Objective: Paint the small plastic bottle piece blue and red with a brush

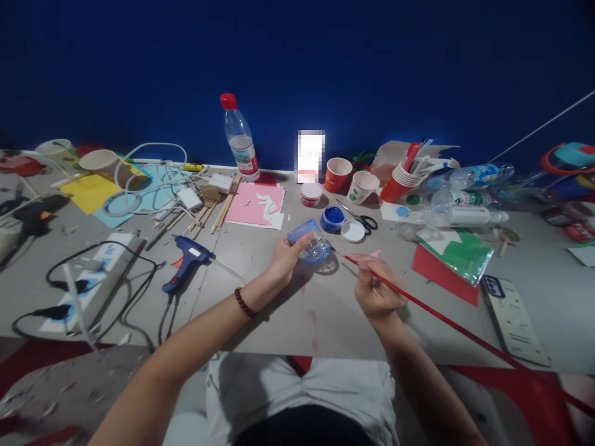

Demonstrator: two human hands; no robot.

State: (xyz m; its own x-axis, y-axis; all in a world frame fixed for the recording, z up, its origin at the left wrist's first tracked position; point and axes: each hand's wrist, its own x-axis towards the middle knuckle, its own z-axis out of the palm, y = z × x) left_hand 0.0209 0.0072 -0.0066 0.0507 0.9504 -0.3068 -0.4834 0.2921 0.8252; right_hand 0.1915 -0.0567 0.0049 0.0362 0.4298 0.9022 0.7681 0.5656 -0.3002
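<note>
Clear piece (316, 249) is held near-left of jar (331, 228), tilted, off the desk (279, 328); its long axis seems to slant down-right. Its left side is grasped by left hand (284, 259), thumb on top. Brush (437, 313) is pinched in right hand (379, 292), near-right of jar. Tip is aimed left at the piece's right end; contact can't be told. Brush axis runs from tip down-right, past the desk edge. Piece lies left of the right fingers; left hand is nearer, already on it.

Surface: flat, gray, pink smears nearer than jar. Room: lid (353, 231) and scissors (356, 217) sit right of jar, 2 cups (338, 174) (363, 187) behind, glue gun (188, 257) well left, phone (520, 325) well right. Blue wall (139, 74) behind everything.
</note>
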